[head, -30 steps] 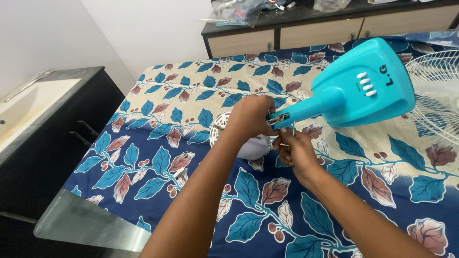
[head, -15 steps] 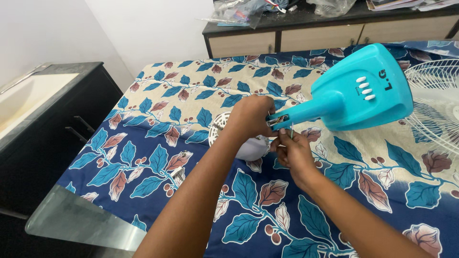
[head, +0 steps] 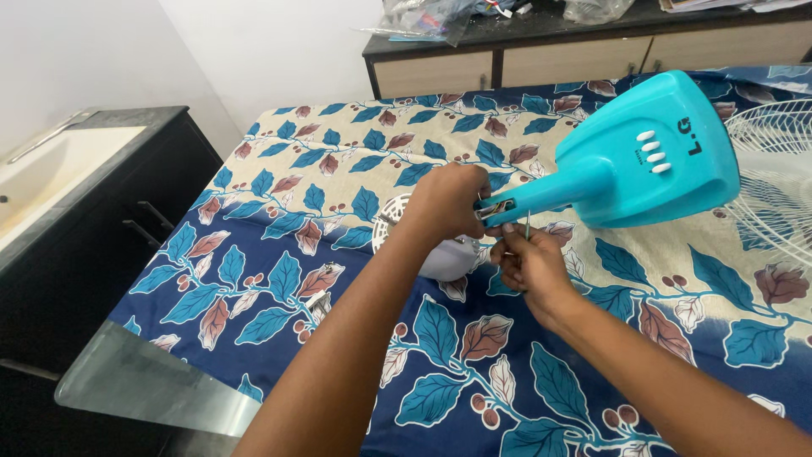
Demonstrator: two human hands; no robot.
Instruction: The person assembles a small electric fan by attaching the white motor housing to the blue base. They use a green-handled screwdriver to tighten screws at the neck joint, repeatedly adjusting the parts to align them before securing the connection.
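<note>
1. You work over a glass-topped table (head: 144, 385) covered by a leaf-patterned cloth (head: 338, 178)
2. On the cloth lie a white fan grille (head: 774, 182) and a white motor housing (head: 444, 258)

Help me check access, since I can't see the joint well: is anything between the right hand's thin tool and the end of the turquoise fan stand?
Nothing visible. The right hand holds the thin tool just below the turquoise fan stand, whose end the left hand grips.
</note>
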